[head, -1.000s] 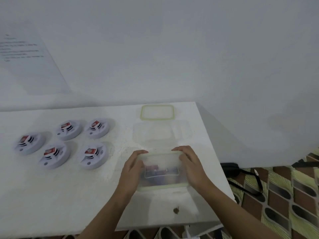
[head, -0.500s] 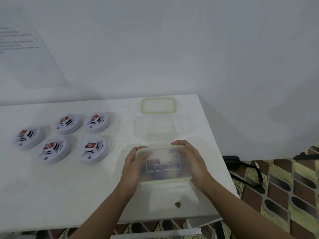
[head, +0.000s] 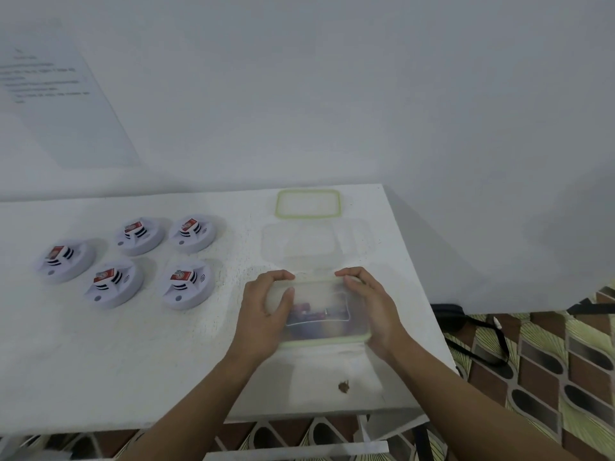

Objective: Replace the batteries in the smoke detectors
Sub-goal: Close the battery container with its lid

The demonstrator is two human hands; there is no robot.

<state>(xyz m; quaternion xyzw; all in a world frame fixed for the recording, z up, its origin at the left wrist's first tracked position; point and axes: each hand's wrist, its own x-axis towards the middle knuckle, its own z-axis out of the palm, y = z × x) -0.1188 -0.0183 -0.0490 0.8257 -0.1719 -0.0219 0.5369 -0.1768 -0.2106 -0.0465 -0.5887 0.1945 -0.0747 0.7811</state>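
A clear plastic container with a green-rimmed lid sits on the white table, batteries dimly visible inside. My left hand grips its left end, thumb on the lid. My right hand grips its right end, fingers curled over the far edge. Several white round smoke detectors lie at the left, each with a red battery on top, the nearest detector just left of my left hand.
Behind the held box stands an open clear container, and behind that a loose green-rimmed lid. A brown speck marks the table near its front edge. A black strap lies on the patterned floor at the right.
Both hands stayed on the lidded container. My left thumb has come further onto the lid and the fingers of both hands curl tighter over the far edge.
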